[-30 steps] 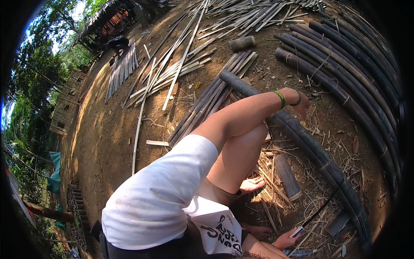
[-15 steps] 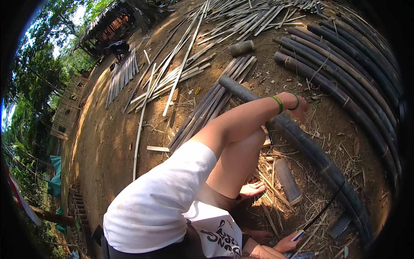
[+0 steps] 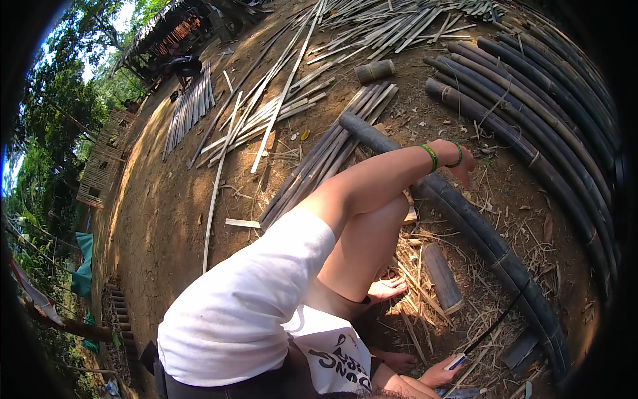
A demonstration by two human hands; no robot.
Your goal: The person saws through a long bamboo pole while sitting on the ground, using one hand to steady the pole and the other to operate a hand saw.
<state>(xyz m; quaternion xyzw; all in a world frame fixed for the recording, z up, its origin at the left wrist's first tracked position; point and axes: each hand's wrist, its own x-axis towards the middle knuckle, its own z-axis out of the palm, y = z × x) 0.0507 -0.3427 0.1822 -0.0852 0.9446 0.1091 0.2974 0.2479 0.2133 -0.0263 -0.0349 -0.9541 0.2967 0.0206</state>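
Observation:
My left arm reaches across my raised knee. Beyond it my left hand (image 3: pixel 460 163) hangs loosely, fingers drooping and apart with nothing in them, close by a long dark bamboo pole (image 3: pixel 478 229). Low in the picture my right hand (image 3: pixel 438 374) is closed around the pale handle of a tool with a long, thin, dark blade (image 3: pixel 492 327). The blade slants up to the pole and lies across its near part; whether it cuts in, I cannot tell. A short bamboo piece (image 3: pixel 441 276) lies on the ground between my bare foot (image 3: pixel 387 288) and the pole.
Whole bamboo poles (image 3: pixel 531 153) lie in a row at the right. A bundle of split strips (image 3: pixel 325 156) is just past my knee, with more pale strips (image 3: pixel 392 30) heaped farther off. Shavings litter the ground. Another person (image 3: pixel 185 66) bends near a thatched shelter at the far left.
The right hand and tool have shifted very slightly. My left hand keeps its loose hang. Far off, the other person's body appears a little higher. The view has tilted slightly.

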